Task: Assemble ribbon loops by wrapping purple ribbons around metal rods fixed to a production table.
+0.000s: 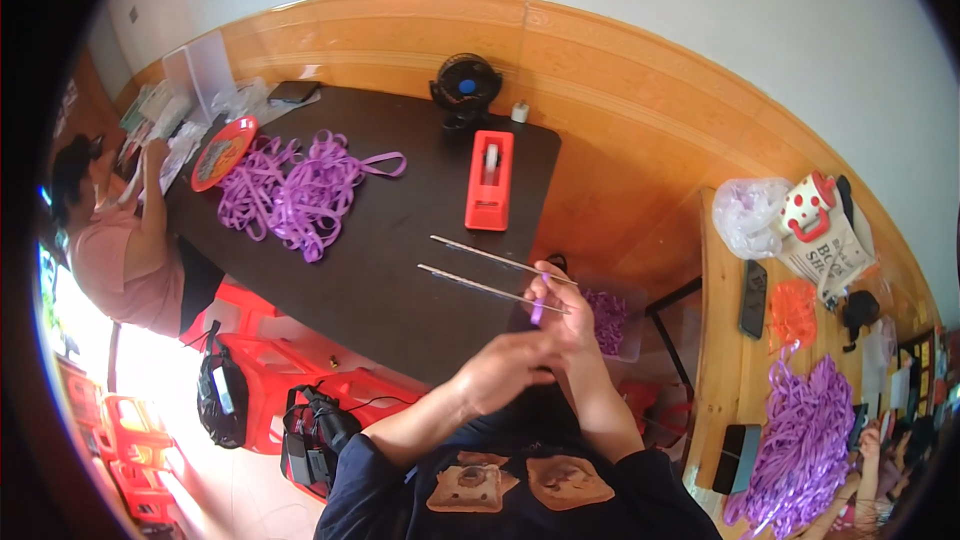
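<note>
Two thin metal rods (485, 284) run nearly parallel from my right hand (570, 315) out over the dark table. My right hand's fingers close round their near ends. A short piece of purple ribbon (540, 302) sits at the rods by my fingers. My left hand (505, 372) crosses in front of my right palm and wrist, fingers stretched out, somewhat blurred; nothing shows in it. Beyond the rods on the table stands a red tape dispenser (490, 180). To its left lies a loose heap of purple ribbon loops (300, 190).
The dark table (400, 310) also bears a small black fan (466, 88) and a red plate (224, 153). Below right is a bin of purple pieces (612, 325). A wooden table (725, 370) holds more purple ribbon (800, 430). Another person (130, 230) sits far left, by red stools (135, 425).
</note>
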The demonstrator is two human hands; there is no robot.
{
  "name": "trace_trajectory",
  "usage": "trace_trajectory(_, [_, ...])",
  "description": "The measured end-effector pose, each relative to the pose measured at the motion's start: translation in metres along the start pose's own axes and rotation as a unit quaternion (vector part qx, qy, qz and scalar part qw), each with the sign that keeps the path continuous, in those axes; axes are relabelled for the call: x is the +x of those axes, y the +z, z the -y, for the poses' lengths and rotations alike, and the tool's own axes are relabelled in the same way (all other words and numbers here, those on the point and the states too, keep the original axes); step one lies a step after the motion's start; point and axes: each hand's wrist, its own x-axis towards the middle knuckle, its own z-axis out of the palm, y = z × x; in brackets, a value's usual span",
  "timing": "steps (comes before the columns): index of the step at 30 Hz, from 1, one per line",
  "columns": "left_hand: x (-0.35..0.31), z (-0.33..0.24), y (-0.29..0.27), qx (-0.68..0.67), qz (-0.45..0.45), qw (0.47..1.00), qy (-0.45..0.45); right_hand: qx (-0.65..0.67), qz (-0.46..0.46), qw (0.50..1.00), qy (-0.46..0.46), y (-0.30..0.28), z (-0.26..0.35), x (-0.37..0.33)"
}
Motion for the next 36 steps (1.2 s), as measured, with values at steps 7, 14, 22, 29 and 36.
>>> trace_trajectory(7, [-0.072, -0.06, 0.018, 0.206, 0.092, 0.971, 0.081, 0.049, -0.04, 0.995, -0.076, -0.023, 0.023, -0.021])
trace_trajectory(14, [-0.041, -0.147, -0.106, 0.624, -0.339, 0.606, 0.358, -0.325, -0.219, 0.912, -0.122, -0.058, 0.094, -0.057])
trace_trajectory(22, [0.033, -0.184, -0.176, 0.781, -0.461, 0.287, 0.31, -0.571, -0.336, 0.711, -0.235, -0.116, 0.084, -0.082])
trace_trajectory(29, [-0.02, -0.12, -0.071, 0.802, -0.25, 0.354, 0.412, -0.585, -0.134, 0.756, -0.261, 0.048, 0.039, -0.106])
trace_trajectory(36, [-0.048, -0.065, -0.003, 0.744, -0.092, 0.462, 0.473, -0.483, 0.134, 0.858, -0.115, 0.111, -0.031, -0.062])
